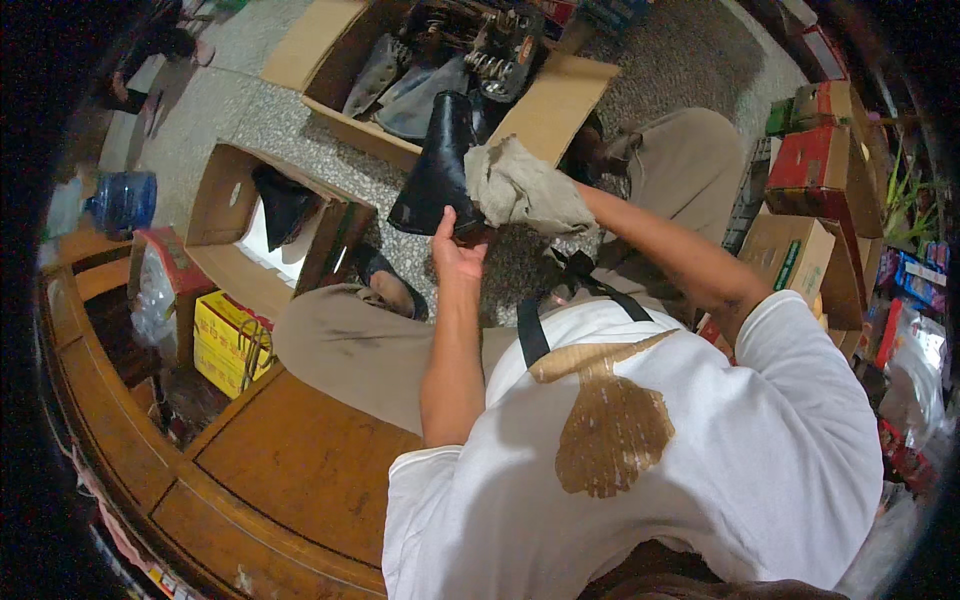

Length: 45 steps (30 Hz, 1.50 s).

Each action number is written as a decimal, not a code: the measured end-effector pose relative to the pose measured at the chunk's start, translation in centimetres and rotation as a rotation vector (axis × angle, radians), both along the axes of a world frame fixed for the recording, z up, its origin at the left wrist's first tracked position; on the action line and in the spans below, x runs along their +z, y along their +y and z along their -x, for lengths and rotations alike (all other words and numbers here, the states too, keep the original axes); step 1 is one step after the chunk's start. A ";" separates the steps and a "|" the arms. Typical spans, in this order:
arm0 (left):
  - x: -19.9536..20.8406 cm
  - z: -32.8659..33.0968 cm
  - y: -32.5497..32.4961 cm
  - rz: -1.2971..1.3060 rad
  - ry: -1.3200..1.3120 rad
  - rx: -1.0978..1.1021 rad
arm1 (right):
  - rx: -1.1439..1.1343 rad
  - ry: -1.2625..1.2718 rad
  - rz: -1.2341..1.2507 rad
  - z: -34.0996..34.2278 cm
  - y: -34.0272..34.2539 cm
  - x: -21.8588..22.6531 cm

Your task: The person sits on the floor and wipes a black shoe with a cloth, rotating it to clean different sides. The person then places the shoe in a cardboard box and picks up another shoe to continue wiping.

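Observation:
A glossy black bicycle saddle is held up in front of me, its narrow nose pointing away. My left hand grips the wide rear end, thumb on top and fingers underneath. A crumpled grey-beige cloth lies against the saddle's right side. My right hand is closed on this cloth, which hides most of its fingers. Beyond the saddle, an open cardboard box holds several dusty grey saddles. Another black saddle rests on white lining in a smaller carton to the left.
A wooden bench stretches along my left. A yellow box and a blue water jug stand near it. Stacked cartons and plastic packets crowd the right side. The floor is speckled.

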<state>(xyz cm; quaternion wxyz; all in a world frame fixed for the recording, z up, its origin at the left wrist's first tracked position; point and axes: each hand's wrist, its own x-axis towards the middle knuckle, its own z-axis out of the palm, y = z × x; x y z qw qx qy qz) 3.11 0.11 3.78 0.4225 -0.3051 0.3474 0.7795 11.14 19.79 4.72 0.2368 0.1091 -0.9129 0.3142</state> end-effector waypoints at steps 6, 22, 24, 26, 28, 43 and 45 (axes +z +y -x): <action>0.7 -0.4 1.0 -0.080 0.036 -0.022 | -0.057 -0.441 -0.167 -0.2 -4.4 3.4; -4.4 -0.6 0.7 -0.054 0.070 -0.036 | -0.075 -0.491 -0.228 -1.8 -3.3 4.9; -2.9 -0.8 1.2 -0.001 0.062 -0.052 | -0.133 -0.656 -0.213 -2.3 -2.5 6.7; -0.9 -0.7 1.4 0.109 0.103 -0.118 | -0.199 -0.867 -0.225 -2.3 -0.9 6.3; -0.6 -0.5 0.9 0.070 0.086 -0.059 | -0.216 -0.837 -0.196 -2.4 0.9 4.6; -1.4 -0.4 0.7 0.129 0.117 -0.121 | -0.309 -0.455 0.080 -0.6 -2.7 1.8; -1.3 -0.3 0.6 0.189 0.134 -0.127 | -0.289 -0.503 -0.079 0.0 -3.1 2.1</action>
